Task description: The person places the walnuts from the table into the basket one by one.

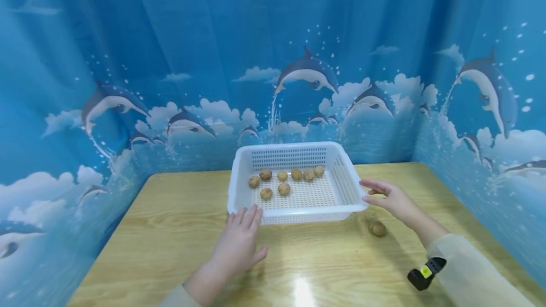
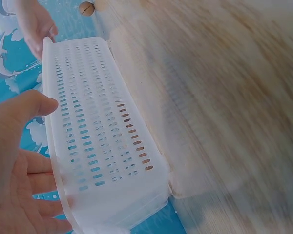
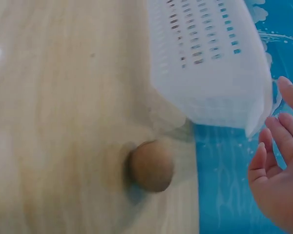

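Observation:
A white plastic basket (image 1: 298, 211) with slotted walls stands on the table. Several walnuts (image 1: 283, 189) lie on its floor, mostly in the left and back part. My left hand (image 1: 240, 240) is at the front left corner, its fingers extended and fingertips right at the rim; in the left wrist view the thumb lies apart from the fingers. At the right end, my right hand (image 1: 393, 202) reaches toward the rim with extended fingers, holding nothing. One walnut (image 1: 377, 229) sits on the table outside the basket, just below the right hand, and shows large in the right wrist view.
The wooden table (image 1: 179, 221) ends just behind the basket, against a blue curtain (image 1: 213, 60) printed with dolphins. More curtain borders the table on the left and right. A black device (image 1: 422, 276) is strapped at the right wrist.

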Available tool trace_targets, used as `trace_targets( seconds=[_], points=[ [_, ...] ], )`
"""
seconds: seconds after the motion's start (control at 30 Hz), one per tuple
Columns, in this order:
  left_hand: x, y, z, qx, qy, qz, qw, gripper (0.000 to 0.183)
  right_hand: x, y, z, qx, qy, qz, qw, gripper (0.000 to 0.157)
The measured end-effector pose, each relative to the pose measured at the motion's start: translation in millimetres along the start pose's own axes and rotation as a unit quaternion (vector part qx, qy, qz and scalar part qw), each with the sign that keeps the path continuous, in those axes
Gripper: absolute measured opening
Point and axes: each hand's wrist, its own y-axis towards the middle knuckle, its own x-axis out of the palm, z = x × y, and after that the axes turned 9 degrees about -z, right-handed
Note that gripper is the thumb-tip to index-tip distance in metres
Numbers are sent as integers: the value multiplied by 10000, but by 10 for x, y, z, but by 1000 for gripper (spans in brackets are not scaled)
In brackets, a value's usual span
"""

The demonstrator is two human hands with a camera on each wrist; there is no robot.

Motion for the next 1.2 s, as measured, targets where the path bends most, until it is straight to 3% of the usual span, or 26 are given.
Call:
trace_targets(
  seconds=[0.2,0.43,0.73,0.93,1.2],
  points=[
    [-8,-9,-7,7,-10,52,10000,81,29,-186,226,259,-231,110,9993,64],
    [-9,-4,-20,11,61,-12,10000,82,126,-318,461,674,-432,-601,9950,61],
    [-7,11,-26,17,98,7,10000,82,190,-343,566,695,-841,-386,9933,58],
    [-2,10,-17,54,148,11,9999,82,193,-356,547,867,-981,-185,9912,55],
    [12,0,-6,42,128,-43,9999,83,-66,-386,297,913,-995,0,9908,61]
  ],
)
